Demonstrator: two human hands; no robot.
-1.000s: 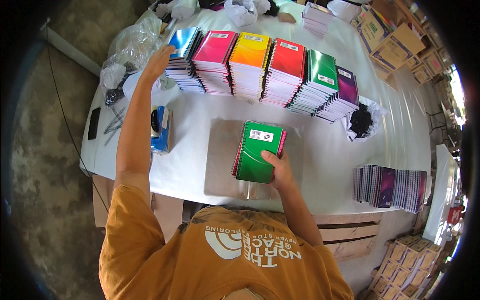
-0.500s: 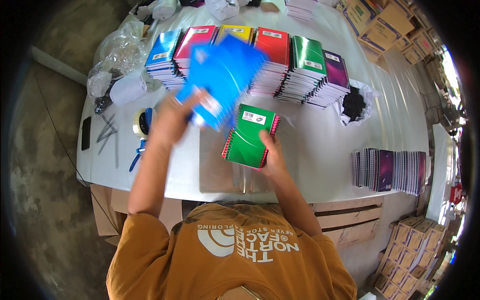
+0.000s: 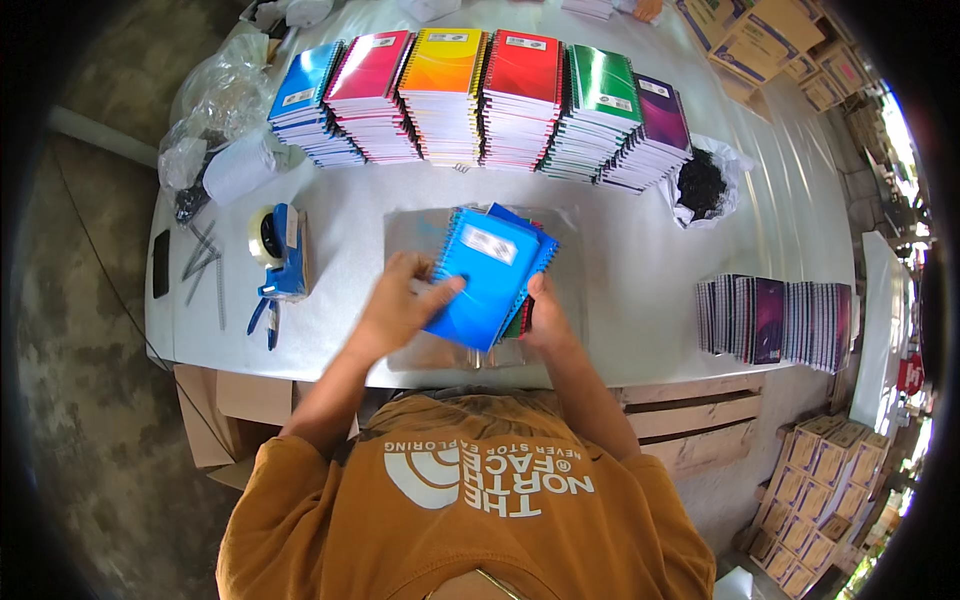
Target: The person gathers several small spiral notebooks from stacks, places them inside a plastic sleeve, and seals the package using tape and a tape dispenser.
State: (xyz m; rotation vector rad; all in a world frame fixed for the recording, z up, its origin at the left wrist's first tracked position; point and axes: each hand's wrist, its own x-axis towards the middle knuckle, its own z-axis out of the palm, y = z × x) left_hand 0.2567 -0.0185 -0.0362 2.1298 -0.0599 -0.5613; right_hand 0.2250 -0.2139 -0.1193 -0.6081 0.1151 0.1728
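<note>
A light-blue spiral notebook (image 3: 478, 290) with a white label lies at the top of a small stack held over the table. My left hand (image 3: 408, 302) pinches its left edge, thumb on the cover. From the right, my right hand (image 3: 545, 315) grips the stack's edge. Another blue notebook (image 3: 544, 246) peeks out underneath, and green and red edges show lower down. Most of the lower notebooks are hidden. Below the hands lies a clear plastic sheet or bag (image 3: 408, 228).
Tall notebook piles stand behind, including yellow (image 3: 440, 65) and green (image 3: 603, 82). To the left are a blue tape dispenser (image 3: 286, 250), pliers (image 3: 268, 318), loose wire spirals (image 3: 205, 255) and a phone (image 3: 161, 263). Purple notebooks (image 3: 770, 325) sit right, near a bag of black bits (image 3: 702, 182).
The blue notebooks, blurred in my left hand before, have come down over the green one in my right hand. Both hands are now at one stack.
</note>
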